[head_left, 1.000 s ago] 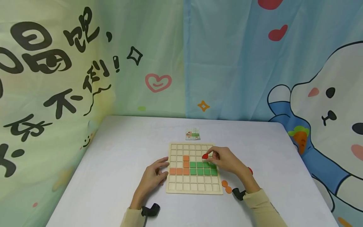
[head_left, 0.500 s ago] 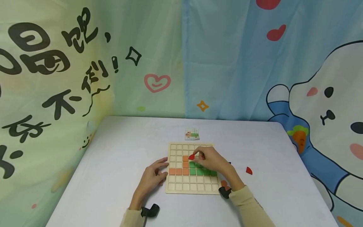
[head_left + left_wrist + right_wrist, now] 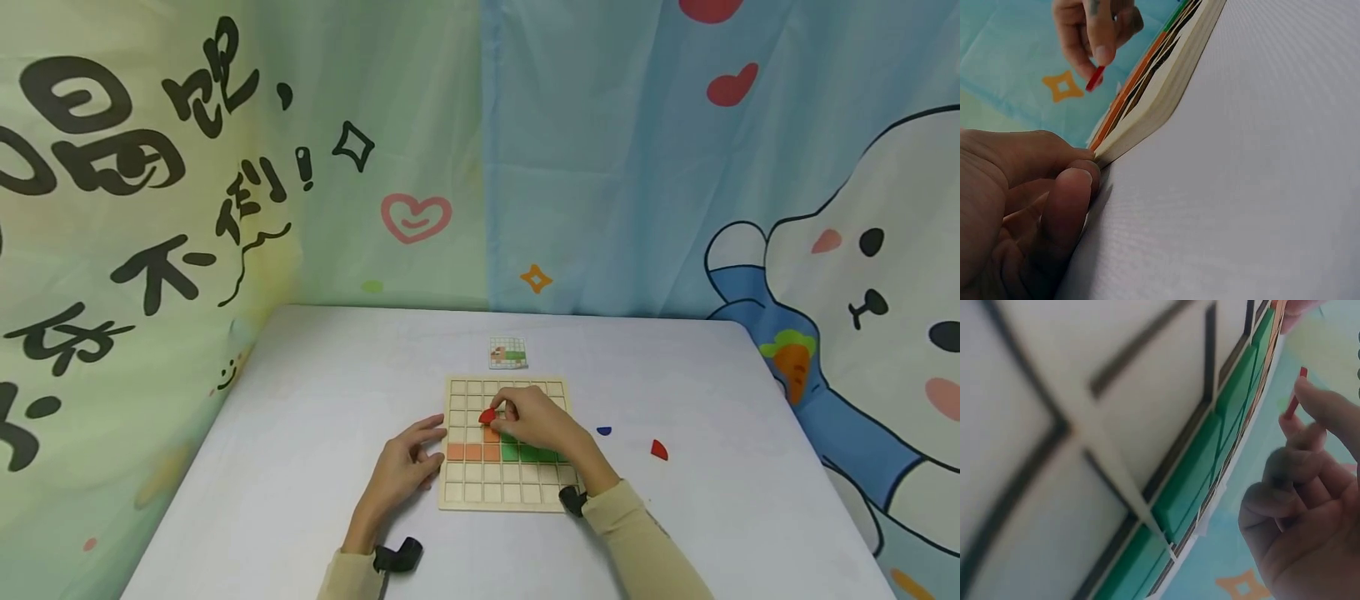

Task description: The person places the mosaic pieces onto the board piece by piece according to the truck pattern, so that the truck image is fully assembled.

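A pale wooden grid board (image 3: 502,496) lies on the table, with green square tiles (image 3: 528,453) and orange square tiles (image 3: 472,452) in some cells. My right hand (image 3: 536,419) pinches a red quarter-round piece (image 3: 487,416) between thumb and fingertips, above the board near the upper orange tiles. In the right wrist view the red piece (image 3: 1296,394) is edge-on and clear of the board. My left hand (image 3: 405,463) rests against the board's left edge, thumb and fingers spread along it. The left wrist view shows its fingertips (image 3: 1082,164) touching the board's corner.
Another red quarter-round piece (image 3: 659,450) and a blue half-round piece (image 3: 604,431) lie on the white table right of the board. A small pattern card (image 3: 508,353) lies behind the board. A printed curtain (image 3: 390,250) hangs beyond the table.
My right hand has carried the red piece leftward over the board, from above the green tiles to the orange column. The blue piece has come into sight. My left hand stays put.
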A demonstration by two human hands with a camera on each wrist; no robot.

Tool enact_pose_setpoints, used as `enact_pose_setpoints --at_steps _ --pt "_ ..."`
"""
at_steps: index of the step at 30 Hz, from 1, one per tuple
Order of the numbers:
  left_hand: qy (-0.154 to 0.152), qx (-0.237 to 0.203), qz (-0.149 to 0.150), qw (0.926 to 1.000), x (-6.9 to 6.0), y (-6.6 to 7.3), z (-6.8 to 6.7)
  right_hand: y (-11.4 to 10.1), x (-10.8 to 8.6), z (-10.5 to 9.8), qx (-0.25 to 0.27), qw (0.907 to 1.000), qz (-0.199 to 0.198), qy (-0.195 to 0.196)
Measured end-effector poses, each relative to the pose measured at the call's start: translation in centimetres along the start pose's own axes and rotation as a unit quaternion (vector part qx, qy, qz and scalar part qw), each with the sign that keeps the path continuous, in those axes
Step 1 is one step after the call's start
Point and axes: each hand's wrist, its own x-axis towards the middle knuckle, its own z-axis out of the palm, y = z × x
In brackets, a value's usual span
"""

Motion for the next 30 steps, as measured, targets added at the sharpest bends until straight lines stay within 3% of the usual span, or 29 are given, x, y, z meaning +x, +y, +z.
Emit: enact_pose_setpoints --at_steps 8,17,25,30 --pt "0.003 -0.001 -0.004 1.0000 0.1 0.1 -0.2 -0.5 1.1 0.2 -0.037 0.9993 0.007 -0.009" --pt "-0.005 -0.013 -0.006 0.9999 0.0 0.0 -0.1 -0.8 1.9 0.9 -0.040 0.9991 -0.004 -0.016" --pt "-0.005 -0.016 0.014 0.9998 -0.1 -0.2 0.0 -0.9 2.3 1.3 -0.049 0.9984 0.011 -0.028" --pt "-0.004 -0.009 0.009 0.9999 0.0 -0.1 -0.1 -0.9 2.4 1.5 -0.051 0.9984 0.012 -0.022"
